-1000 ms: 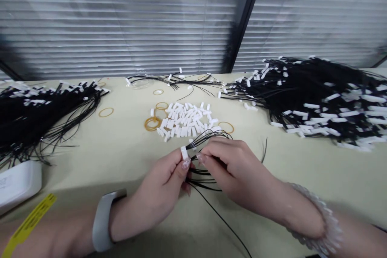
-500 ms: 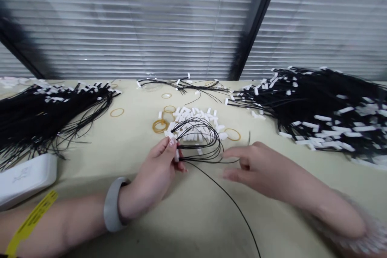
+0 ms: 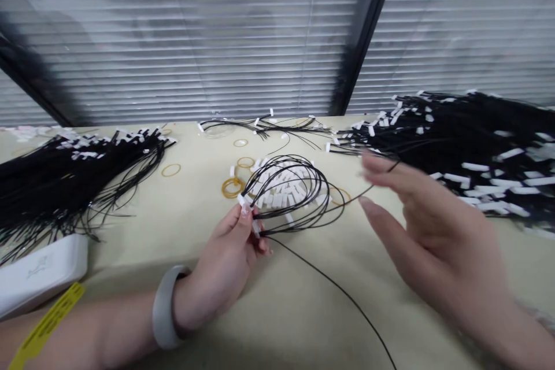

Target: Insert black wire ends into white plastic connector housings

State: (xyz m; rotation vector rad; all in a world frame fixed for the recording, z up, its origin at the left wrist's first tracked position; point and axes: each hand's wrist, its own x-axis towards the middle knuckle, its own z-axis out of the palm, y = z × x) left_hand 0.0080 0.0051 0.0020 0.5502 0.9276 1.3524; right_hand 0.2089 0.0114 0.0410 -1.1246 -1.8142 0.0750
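My left hand (image 3: 232,257) is closed around white plastic connectors (image 3: 248,202), its thumb pressed on top. Thin black wires (image 3: 318,176) loop out of these connectors to the right and curve back. One long black wire (image 3: 332,280) trails from the same place down toward the bottom edge. My right hand (image 3: 427,231), slightly blurred, is raised to the right of the loops with thumb and fingers apart. A single wire reaches into the gap between them without being visibly pinched.
Small white connectors (image 3: 277,199) lie heaped behind the loops, with yellow rubber bands (image 3: 233,187) around them. Bundles of black wires with white ends lie at left (image 3: 82,179) and right (image 3: 451,133). A white box-shaped object (image 3: 47,269) sits at front left. Window blinds (image 3: 243,40) stand behind the table.
My right hand has moved right and closer to the camera, its fingers spreading wider. The wire loops now reach further right. My left hand keeps its hold, almost in the same place.
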